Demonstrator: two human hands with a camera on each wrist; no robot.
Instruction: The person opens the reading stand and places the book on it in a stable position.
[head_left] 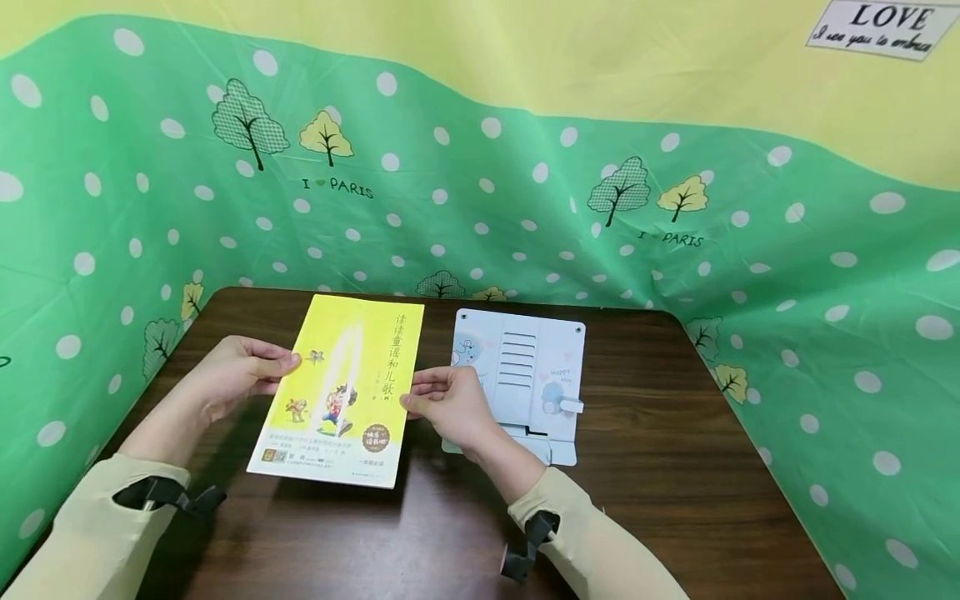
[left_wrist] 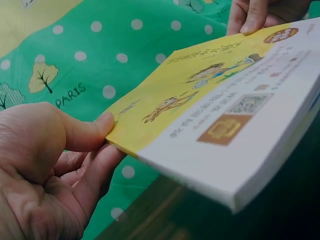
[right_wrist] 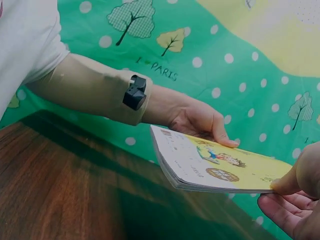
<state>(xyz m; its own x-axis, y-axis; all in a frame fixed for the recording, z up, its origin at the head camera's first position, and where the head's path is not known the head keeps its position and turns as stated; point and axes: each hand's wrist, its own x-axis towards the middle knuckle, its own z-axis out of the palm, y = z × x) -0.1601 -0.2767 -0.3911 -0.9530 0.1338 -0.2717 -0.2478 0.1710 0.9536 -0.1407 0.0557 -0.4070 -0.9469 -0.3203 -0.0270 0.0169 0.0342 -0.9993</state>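
A yellow book [head_left: 337,367] with a white lower band and cartoon figures on its cover is held above the table between two hands. My left hand [head_left: 251,371] pinches its left edge, thumb on the cover and fingers beneath. On the opposite edge my right hand [head_left: 453,404] grips in the same way. The left wrist view shows the left thumb [left_wrist: 92,131] pressed on the book's cover [left_wrist: 165,105]. From the right wrist, the book [right_wrist: 225,165] appears closed and raised over the wood. Behind the right hand, a light blue book stand [head_left: 517,358] lies on the table, partly hidden.
The dark brown wooden table [head_left: 675,500] extends to the front and right. A green and yellow curtain [head_left: 480,167] with dots and trees encloses the back and sides. A small white clip [head_left: 572,406] sticks out at the stand's right side.
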